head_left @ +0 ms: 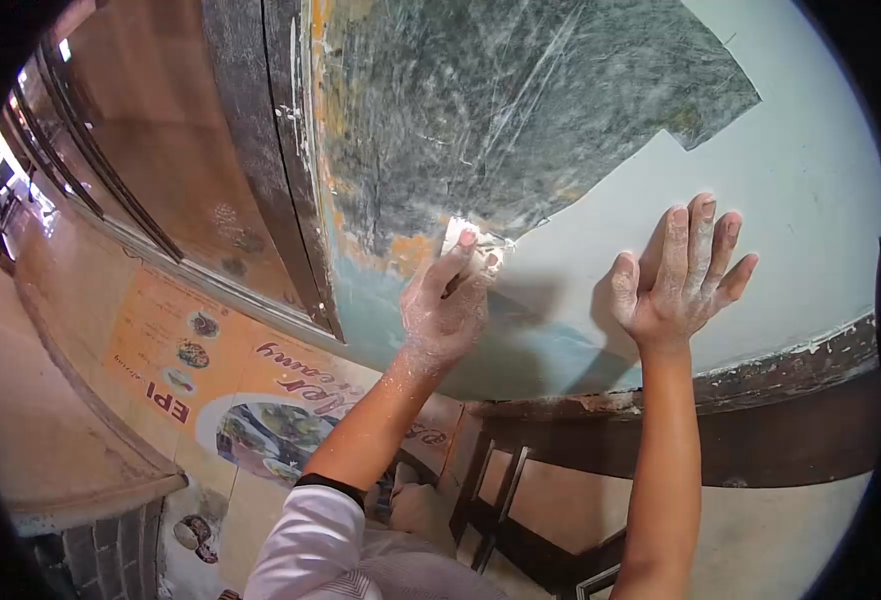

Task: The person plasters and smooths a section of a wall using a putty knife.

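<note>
My left hand [445,310], dusted with white powder, has its fingers closed around a small flat white-crusted piece [475,250]. One fingertip presses on this piece, at the lower edge of a dark grey, scratched patch [470,110] of the wall; I cannot tell what kind of thing the piece is. To the right, my right hand [675,275] lies with spread fingers against the smooth pale wall surface [790,190]. White powder coats its fingers too. A jagged border separates the dark patch from the pale surface.
A dark frame [260,130] with brown glass stands left of the wall. Below lies an orange printed banner [160,340] with food pictures. A dark, paint-spattered ledge [760,390] runs under the pale surface, and dark framed furniture [520,510] sits beneath it.
</note>
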`<state>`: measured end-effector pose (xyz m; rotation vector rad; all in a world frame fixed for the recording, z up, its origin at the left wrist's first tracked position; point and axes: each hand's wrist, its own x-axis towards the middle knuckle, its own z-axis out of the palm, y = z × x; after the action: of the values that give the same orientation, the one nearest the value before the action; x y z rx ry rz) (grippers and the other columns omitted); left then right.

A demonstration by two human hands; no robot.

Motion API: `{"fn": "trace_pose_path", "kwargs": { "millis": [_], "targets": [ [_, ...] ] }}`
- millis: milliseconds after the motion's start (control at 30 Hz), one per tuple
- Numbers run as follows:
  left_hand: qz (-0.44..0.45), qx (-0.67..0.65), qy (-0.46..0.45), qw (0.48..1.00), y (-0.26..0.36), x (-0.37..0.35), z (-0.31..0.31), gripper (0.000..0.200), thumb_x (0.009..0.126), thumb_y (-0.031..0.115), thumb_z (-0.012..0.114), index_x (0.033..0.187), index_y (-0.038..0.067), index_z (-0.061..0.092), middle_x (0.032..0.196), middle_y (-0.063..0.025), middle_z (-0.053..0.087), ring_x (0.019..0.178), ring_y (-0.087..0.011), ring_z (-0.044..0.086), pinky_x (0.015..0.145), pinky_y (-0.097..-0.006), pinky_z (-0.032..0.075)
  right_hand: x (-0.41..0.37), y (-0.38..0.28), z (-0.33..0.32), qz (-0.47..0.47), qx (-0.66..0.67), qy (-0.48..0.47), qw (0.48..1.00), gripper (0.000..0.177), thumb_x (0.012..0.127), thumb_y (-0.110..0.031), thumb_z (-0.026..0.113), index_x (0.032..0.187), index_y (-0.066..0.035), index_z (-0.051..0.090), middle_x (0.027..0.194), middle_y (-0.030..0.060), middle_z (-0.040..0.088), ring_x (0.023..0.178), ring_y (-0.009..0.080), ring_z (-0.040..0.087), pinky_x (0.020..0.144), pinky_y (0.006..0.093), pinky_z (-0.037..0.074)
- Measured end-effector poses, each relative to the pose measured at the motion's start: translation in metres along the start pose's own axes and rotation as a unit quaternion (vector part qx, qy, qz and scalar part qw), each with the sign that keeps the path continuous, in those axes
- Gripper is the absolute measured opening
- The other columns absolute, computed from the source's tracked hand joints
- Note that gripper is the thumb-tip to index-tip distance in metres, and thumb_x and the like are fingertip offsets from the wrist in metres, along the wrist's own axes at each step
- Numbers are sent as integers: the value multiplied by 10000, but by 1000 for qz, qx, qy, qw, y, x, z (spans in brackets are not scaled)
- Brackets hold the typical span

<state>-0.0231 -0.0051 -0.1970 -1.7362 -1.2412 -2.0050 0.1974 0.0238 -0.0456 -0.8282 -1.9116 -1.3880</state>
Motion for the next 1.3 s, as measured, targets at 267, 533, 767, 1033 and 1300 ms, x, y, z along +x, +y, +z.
{"fn": "trace_pose_path", "kwargs": {
  "millis": [267, 533, 767, 1033, 1300],
  "targets": [
    [-18, -42, -8, 999, 25, 28, 6, 395, 622, -35, 698, 990, 75, 789, 1294, -121, 667, 731, -234, 588, 626, -345, 501, 1, 0, 0, -6, 3, 10, 1000, 639, 978, -426, 520, 1533, -114, 467, 1620, 106, 428, 1557, 336, 277, 1274, 524, -2],
    [8, -55, 17, 998, 42, 60, 15, 352, 729, -24, 697, 1057, 69, 787, 1341, -146, 650, 895, -268, 673, 757, -362, 551, -1, -1, 0, 2, -3, 11, 1000, 592, 981, -439, 504, 1490, -137, 512, 1581, 114, 481, 1547, 335, 302, 1271, 551, 8],
    [22, -45, 13, 999, 66, 95, 17, 327, 776, -104, 760, 1070, 36, 792, 1310, -191, 624, 1091, -293, 693, 848, -320, 603, -9, -9, 1, 61, 8, -7, 998, 548, 947, -462, 558, 1460, -270, 553, 1563, -20, 518, 1525, 272, 359, 1258, 605, 42],
    [30, -51, -10, 998, 92, 135, 15, 369, 755, -143, 711, 1078, 21, 785, 1258, -200, 611, 1228, -349, 650, 891, -347, 588, -8, -12, 0, 77, -8, -33, 996, 567, 879, -477, 630, 1425, -336, 572, 1569, -69, 503, 1531, 213, 343, 1257, 611, 80],
    [57, -71, 27, 995, 108, 171, 23, 355, 758, -5, 737, 1095, 96, 786, 1350, -132, 633, 1081, -300, 703, 855, -367, 594, -6, -14, -4, 71, -3, -28, 997, 528, 885, -428, 614, 1403, -328, 614, 1534, -83, 544, 1503, 181, 393, 1258, 601, 114]
  ]
}}
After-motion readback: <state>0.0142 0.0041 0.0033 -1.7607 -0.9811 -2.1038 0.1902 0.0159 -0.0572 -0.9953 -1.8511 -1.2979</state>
